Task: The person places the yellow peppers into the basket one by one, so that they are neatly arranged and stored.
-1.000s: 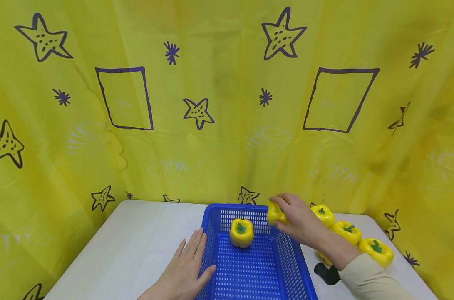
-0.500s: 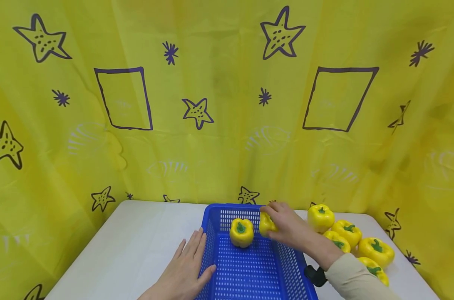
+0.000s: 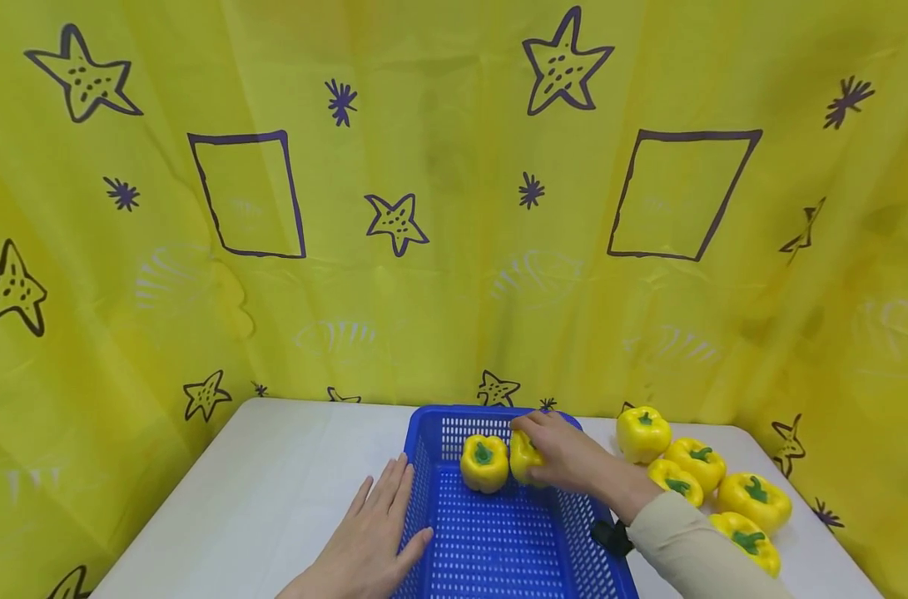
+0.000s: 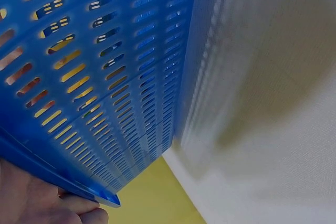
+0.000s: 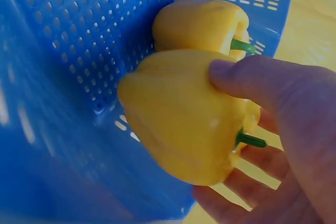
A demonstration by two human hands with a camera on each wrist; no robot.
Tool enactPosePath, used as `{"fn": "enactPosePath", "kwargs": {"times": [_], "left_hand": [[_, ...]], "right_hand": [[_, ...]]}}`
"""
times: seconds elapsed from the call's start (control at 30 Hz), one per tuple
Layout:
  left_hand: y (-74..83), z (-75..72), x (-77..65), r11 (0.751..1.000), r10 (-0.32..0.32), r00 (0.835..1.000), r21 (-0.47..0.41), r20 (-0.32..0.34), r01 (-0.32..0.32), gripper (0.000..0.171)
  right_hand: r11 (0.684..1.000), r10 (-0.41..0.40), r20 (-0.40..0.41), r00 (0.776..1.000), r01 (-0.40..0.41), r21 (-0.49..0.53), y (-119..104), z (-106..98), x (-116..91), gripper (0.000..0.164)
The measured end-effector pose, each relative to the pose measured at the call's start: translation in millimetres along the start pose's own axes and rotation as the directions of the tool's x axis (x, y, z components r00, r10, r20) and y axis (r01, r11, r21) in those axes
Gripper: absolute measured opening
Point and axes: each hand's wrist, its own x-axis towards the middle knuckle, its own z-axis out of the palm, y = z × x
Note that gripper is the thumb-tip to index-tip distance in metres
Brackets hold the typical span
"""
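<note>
The right hand (image 3: pixel 569 453) is clamped on a glossy yellow bell pepper with a green stem (image 3: pixel 524 459), the thumb set against one side and the fingers around the opposite side. This pepper is located inside a blue rectangular perforated plastic basket (image 3: pixel 491 541), at the far right corner; whether its base contacts the basket floor cannot be told. A second yellow bell pepper (image 3: pixel 485 466) stands inside the basket, just beside the held one and near the far wall, its green stem facing up; contact between the two cannot be determined. A beige cloth sleeve (image 3: pixel 693 541) covers the right forearm. A small black object (image 3: pixel 612 539) is visible below the right wrist, its details unclear. The left hand (image 3: pixel 371 532) rests at the left rim of the basket, fingers straight and slightly apart, thumb spread away from them toward the basket interior. To the right of the basket, five more yellow bell peppers with green stems (image 3: pixel 697 467) are grouped on a white flat-topped table (image 3: pixel 236 499), which also supports the basket. Behind the table hangs a yellow curtain printed with dark purple starfish and four-sided outlines (image 3: pixel 454 308).
</note>
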Motion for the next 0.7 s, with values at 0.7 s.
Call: {"fn": "enactPosePath", "kwargs": {"times": [0.7], "left_hand": [[0.7,-1.3,0.8,1.0,0.016,1.0,0.013,-0.013,-0.016,0.08]], "right_hand": [[0.994,0.078,0.108,0.991,-0.086,0.069,-2.1,4.3,4.4,0.055]]}}
